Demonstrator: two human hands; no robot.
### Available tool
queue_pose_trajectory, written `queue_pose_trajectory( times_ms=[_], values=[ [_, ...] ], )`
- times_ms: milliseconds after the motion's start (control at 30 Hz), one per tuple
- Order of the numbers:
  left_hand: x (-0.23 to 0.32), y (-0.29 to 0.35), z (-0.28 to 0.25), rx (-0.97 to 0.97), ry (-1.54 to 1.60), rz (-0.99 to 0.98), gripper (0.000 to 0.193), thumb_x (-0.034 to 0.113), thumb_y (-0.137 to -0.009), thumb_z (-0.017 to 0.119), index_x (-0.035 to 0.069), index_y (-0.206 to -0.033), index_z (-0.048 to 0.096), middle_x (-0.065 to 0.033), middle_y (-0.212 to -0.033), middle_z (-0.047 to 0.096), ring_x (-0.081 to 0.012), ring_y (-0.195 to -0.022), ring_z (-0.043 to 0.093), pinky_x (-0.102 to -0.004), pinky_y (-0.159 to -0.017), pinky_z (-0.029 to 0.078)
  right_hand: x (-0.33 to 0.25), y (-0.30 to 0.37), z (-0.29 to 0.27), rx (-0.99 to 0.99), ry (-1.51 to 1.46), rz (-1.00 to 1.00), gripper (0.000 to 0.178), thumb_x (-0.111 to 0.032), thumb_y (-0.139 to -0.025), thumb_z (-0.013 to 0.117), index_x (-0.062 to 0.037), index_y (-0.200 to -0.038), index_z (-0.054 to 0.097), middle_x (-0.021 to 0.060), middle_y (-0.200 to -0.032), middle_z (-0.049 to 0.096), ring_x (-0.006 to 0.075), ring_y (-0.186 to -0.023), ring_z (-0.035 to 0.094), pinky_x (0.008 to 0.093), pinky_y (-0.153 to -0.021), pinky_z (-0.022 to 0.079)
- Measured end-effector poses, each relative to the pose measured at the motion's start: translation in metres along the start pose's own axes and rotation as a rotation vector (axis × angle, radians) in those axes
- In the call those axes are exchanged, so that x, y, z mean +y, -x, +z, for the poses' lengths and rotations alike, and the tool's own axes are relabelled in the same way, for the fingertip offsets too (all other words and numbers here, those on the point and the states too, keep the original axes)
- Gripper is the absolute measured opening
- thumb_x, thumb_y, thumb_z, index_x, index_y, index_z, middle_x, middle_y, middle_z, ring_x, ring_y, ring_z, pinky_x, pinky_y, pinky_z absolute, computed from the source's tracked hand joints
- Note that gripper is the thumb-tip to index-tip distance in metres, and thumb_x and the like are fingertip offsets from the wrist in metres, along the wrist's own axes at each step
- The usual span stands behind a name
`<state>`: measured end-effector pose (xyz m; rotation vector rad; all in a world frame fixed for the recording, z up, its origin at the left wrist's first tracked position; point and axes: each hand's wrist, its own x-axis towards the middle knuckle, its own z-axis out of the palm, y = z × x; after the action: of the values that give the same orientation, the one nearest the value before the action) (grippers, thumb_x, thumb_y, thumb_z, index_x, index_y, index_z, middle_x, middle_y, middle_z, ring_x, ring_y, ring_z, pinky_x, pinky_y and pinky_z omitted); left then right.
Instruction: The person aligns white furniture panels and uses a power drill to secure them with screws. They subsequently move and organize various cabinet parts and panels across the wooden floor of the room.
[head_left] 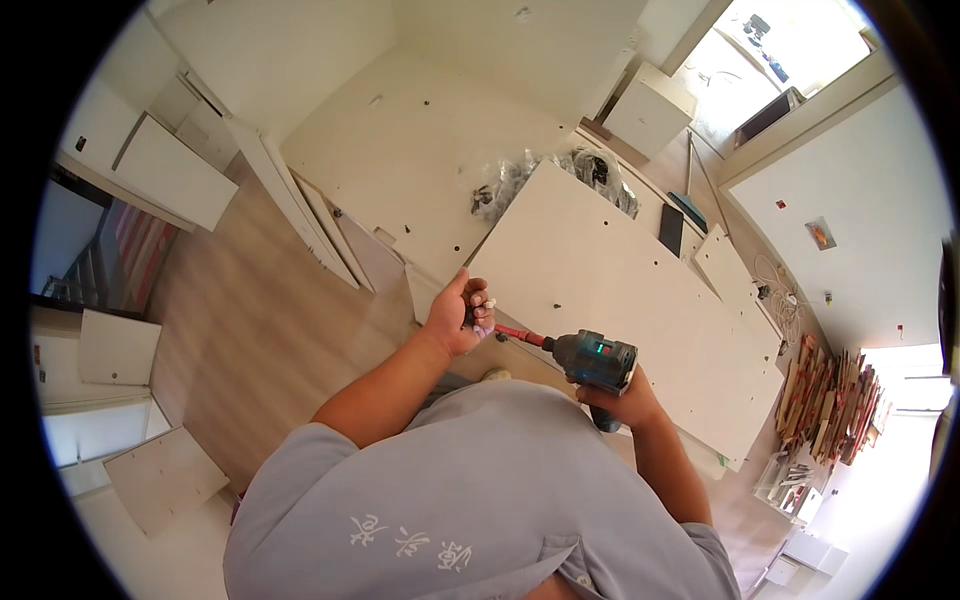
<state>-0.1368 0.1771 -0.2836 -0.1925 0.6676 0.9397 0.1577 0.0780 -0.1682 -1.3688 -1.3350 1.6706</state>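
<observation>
My right hand (628, 398) is wrapped round the grip of a dark teal cordless drill (597, 360). Its long red bit (520, 334) points left, ending close to my left hand (458, 318). The left fingers are curled in over small pieces of hardware: a white fitting (490, 303) shows at the fingertips, and something dark sits in the palm, too small to name. Beyond both hands lies a large white panel (610, 270) with several dark fittings in its face. The bit's tip seems to be in the air beside the panel's near left end; contact cannot be made out.
Clear plastic bags of hardware (600, 175) lie past the panel. A black flat object (671, 229) and a broom (688, 207) are at the right. White boards (320, 230) lean at the left over a wooden floor (230, 310). A pile of wood strips (825, 400) stands far right.
</observation>
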Motion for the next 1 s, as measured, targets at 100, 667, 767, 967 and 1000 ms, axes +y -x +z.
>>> queue_pose_trajectory(
  times_ms=[100, 667, 767, 967, 1000],
  values=[
    [-0.012, -0.009, 0.006, 0.074, -0.032, 0.117, 0.042, 0.048, -0.107, 0.045, 0.016, -0.084, 0.059, 0.0042, -0.060, 0.043, -0.0121, -0.053, 0.040, -0.0278, -0.049, 0.033, -0.001, 0.007, 0.009, 0.063, 0.134, -0.046, 0.037, -0.007, -0.076, 0.083, -0.0042, -0.111, 0.070, 0.0048, -0.100, 0.074, 0.0147, -0.089, 0.067, 0.0329, -0.082, 0.054],
    [-0.049, -0.015, 0.029, 0.045, -0.089, 0.393, 0.046, 0.052, -0.107, 0.042, 0.012, -0.087, 0.055, -0.0018, -0.067, 0.047, -0.0180, -0.062, 0.046, -0.0335, -0.059, 0.039, -0.004, 0.006, 0.037, 0.209, 0.692, -0.109, 0.044, -0.015, -0.071, 0.080, -0.0111, -0.113, 0.072, 0.0135, -0.099, 0.074, 0.0352, -0.091, 0.071, 0.0395, -0.084, 0.056],
    [-0.036, -0.007, 0.029, -0.048, 0.179, 0.154, 0.051, 0.055, -0.106, 0.039, 0.010, -0.090, 0.056, -0.0021, -0.070, 0.050, -0.0200, -0.061, 0.047, -0.0350, -0.060, 0.040, 0.015, -0.002, 0.032, 0.168, 0.484, -0.085, 0.041, -0.014, -0.073, 0.082, -0.0094, -0.112, 0.072, 0.0094, -0.099, 0.075, 0.0270, -0.089, 0.072, 0.0357, -0.084, 0.056],
    [-0.018, 0.003, 0.011, 0.052, 0.105, 0.014, 0.052, 0.058, -0.103, 0.045, 0.010, -0.088, 0.059, -0.0013, -0.070, 0.049, -0.0173, -0.067, 0.048, -0.0312, -0.053, 0.038, 0.021, -0.016, 0.037, 0.213, -0.012, -0.156, 0.041, -0.011, -0.074, 0.087, -0.0053, -0.112, 0.072, 0.0059, -0.101, 0.075, 0.0145, -0.088, 0.069, 0.0323, -0.084, 0.054],
    [-0.014, -0.006, -0.014, 0.097, -0.011, 0.028, 0.050, 0.057, -0.103, 0.047, 0.011, -0.089, 0.059, 0.0003, -0.067, 0.047, -0.0152, -0.063, 0.046, -0.0298, -0.051, 0.036, 0.021, -0.020, 0.037, 0.222, 0.038, -0.133, 0.042, -0.013, -0.074, 0.087, -0.0052, -0.112, 0.072, 0.0067, -0.101, 0.075, 0.0155, -0.088, 0.069, 0.0329, -0.083, 0.055]
  ],
)
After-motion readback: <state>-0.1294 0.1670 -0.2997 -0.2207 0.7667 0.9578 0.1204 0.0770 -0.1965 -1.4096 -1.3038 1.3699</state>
